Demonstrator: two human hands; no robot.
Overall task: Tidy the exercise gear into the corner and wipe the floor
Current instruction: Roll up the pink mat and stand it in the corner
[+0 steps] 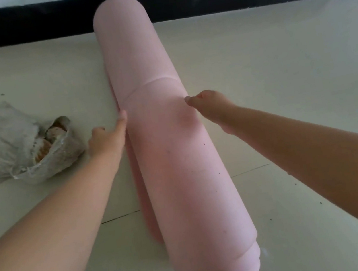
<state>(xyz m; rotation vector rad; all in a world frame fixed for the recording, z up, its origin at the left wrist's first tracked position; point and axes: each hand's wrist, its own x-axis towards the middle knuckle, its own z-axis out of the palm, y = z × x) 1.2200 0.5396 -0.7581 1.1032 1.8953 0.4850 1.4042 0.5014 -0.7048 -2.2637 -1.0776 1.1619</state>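
mat: pink rolled exercise mat (169, 137) lying on the floor, far end near the black skirting, near end towards the camera.
layers: outer flap edge shows as a curved line across the roll; the near end steps unevenly, so the roll looks loose.
handling: judged light, soft and springy foam, dented under the right hand; likely to unroll if let go.
hold: best taken with both hands around the middle, trapping the flap.
left hand: left hand (105, 137) against the roll's left side, one finger straight along it, the rest curled, gripping nothing.
right hand: right hand (208, 107) pressing the top right; fingers seem curled, whether it grips cannot be told.
floor: pale tiled floor (278, 61), dark specks, grout lines.
room: black skirting (15, 25) along the wall; crumpled grey sack (11, 147) lying left of the mat, apart.
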